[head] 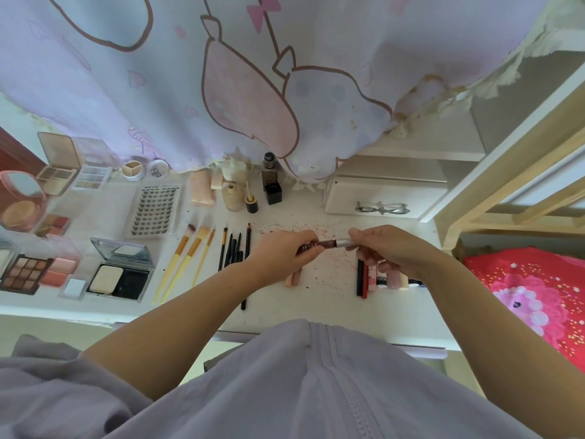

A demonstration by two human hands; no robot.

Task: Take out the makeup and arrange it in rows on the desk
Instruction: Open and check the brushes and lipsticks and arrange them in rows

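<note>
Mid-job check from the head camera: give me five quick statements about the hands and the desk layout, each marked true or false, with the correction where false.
1. Both hands hold one slim tube between them. True: the left hand grips the dark red end and the right hand pinches the silver end of the lip tube.
2. The yellow-handled brushes lie right of the hands. False: the yellow-handled brushes lie left of the hands, beside the black pencils.
3. The lash tray lies flat on the desk. True: the lash tray lies flat behind the brushes.
4. The eyeshadow palette is closed. False: the eyeshadow palette lies open, its pans showing.
5. A row of lip products lies under the right hand. True: the lip products lie side by side there.
</note>
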